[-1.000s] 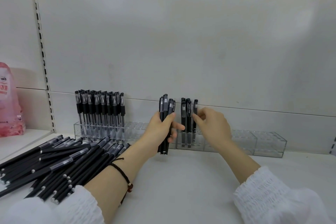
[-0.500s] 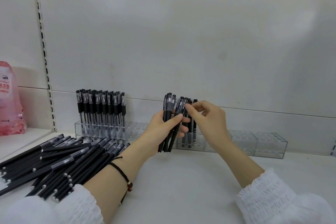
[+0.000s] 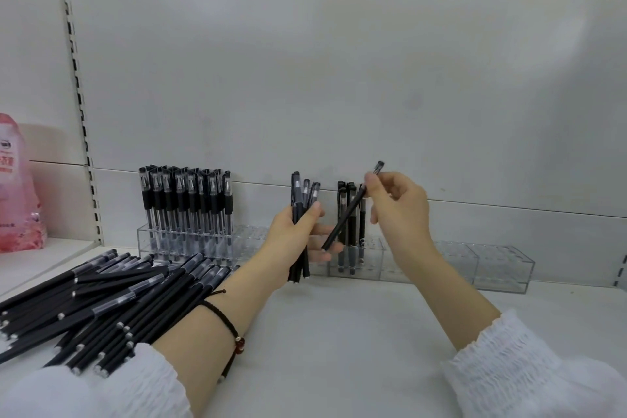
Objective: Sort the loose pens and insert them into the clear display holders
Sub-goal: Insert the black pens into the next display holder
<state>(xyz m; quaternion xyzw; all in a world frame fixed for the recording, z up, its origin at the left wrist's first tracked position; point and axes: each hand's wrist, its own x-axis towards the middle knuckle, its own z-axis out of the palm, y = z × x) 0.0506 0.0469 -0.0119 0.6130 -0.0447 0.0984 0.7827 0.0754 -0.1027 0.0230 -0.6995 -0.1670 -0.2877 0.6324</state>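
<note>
The right hand has drawn one pen from the bundle, pinching it near the cap, tilted. Holders line the back; the loose pile lies left. The left hand grips the bundle, perhaps four pens. Light, stiff, slick: pinch mid-barrel.

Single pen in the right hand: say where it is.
Head view, centre: the single pen slants from the right hand, in front of the pens standing in the clear holder.
</note>
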